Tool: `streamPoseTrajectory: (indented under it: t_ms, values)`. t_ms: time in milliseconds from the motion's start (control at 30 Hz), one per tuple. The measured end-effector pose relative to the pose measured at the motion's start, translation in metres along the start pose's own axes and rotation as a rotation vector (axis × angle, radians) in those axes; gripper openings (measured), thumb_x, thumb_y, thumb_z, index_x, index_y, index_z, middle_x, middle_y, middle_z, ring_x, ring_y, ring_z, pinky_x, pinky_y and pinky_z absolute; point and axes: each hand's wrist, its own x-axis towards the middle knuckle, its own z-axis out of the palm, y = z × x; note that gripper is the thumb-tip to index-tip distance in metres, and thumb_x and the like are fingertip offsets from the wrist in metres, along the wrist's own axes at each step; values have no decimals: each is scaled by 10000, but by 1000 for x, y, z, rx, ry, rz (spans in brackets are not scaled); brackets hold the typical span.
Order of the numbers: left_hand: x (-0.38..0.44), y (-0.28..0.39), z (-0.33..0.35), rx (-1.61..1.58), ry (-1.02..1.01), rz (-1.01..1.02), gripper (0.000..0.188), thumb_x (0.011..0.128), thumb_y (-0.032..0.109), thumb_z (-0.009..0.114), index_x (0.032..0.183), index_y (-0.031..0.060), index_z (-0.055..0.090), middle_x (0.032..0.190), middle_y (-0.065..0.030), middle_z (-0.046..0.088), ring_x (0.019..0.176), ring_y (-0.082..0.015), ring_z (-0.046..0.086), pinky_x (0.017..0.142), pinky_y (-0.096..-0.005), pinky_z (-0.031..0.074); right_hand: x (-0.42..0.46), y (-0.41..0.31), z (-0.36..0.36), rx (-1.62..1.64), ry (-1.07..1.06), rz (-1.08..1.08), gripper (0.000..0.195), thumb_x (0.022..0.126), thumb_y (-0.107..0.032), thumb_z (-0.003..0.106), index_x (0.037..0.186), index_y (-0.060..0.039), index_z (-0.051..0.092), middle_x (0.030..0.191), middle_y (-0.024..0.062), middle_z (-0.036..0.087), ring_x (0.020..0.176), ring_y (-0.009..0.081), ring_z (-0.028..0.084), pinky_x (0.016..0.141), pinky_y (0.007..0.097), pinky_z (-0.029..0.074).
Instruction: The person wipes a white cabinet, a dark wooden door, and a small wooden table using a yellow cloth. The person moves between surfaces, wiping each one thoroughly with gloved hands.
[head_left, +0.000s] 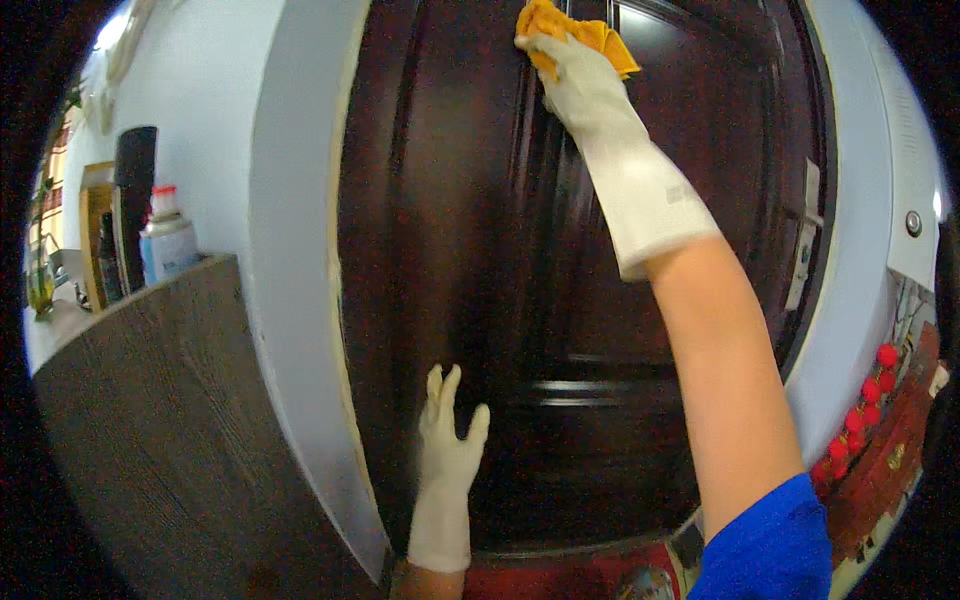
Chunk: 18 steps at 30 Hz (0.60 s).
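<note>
Both of my hands wear long whitish rubber gloves. My right hand (566, 64) is raised at the top of the view, its fingers closed on an orange cloth (551, 26) against the dark brown panelled door (465, 225). The cloth's folded edge hangs out to the right of the hand. Lower down, my left hand (452, 442) is in front of the door's lower left part, fingers spread and holding nothing. Whether its fingertips touch the door, I cannot tell.
A metal door handle plate (806, 240) is at the door's right side. At left, a spray can (169, 240) with a red top stands on a dark wood-grain cabinet (165, 420). Red round ornaments (855, 420) sit at lower right, below a white wall box (904, 150). A red mat (540, 577) lies below.
</note>
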Motion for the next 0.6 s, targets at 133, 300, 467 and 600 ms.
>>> streamPoseTrajectory:
  t_ms: [133,300,467,600]
  values:
    - [12,-41,-20,-214,88,114,652,1075,60,669,1693,21,467,1829,-245,320,1666,-378,383,1345,-487,349,-179,-83,-10,-31,-53,-232,257,905,-92,661,1120,-137,796,1177,82,793,1169,319,733,1011,467,573]
    - [1,-18,-3,-292,53,124,635,1057,94,708,1654,-17,520,1797,-222,408,1618,-344,475,1334,-461,359,-396,-143,-72,198,-502,-208,285,955,-211,694,1219,-194,797,1317,43,766,1293,286,691,1193,501,503]
    - [0,-13,-37,-208,85,214,641,1024,1,671,1646,-33,522,1774,-222,446,1646,-327,433,1363,-445,311,-464,-63,-105,101,-393,173,199,944,-127,664,1078,-158,807,1130,77,797,1100,333,760,964,470,609]
    - [1,22,-20,-241,-10,249,632,1025,9,687,1639,-15,540,1773,-212,452,1645,-323,437,1360,-445,313,-528,30,-162,914,587,1360,272,1065,-172,606,1224,-39,782,1155,139,757,1054,277,689,1023,384,530]
